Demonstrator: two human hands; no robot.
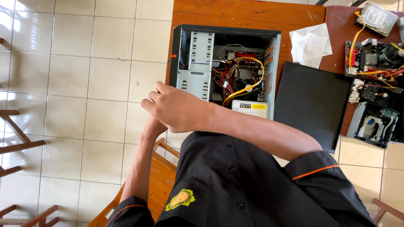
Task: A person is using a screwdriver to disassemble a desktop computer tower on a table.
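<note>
Showing at the far left are parts of wooden chairs [19, 145] on the tiled floor [84, 84]; how many is hard to tell, as only rails are poking into view. One more chair [162, 176] is sitting under the person.

Two hands are meeting in the middle. The left hand [153, 125] is rising from below and is mostly hiding beneath the right hand [176, 110], so I cannot tell its grip. The right hand is lying across it, fingers curling in together, its grip closing on no tool or part.

Just beyond the knuckles, one open case [198, 63] is lying on its side at the left end of the wooden surface [248, 12]. Its long axis is running away from the person, its open side is facing up, and its power supply [251, 109] is sitting at the near end with yellow and red cables coiling above it.

Further right, one white tissue [310, 44] is lying near one black panel [311, 103], which is resting flat. At the right edge, one hard drive [376, 17] is lying near a cluster of loose drives [374, 122] and wiring.
</note>
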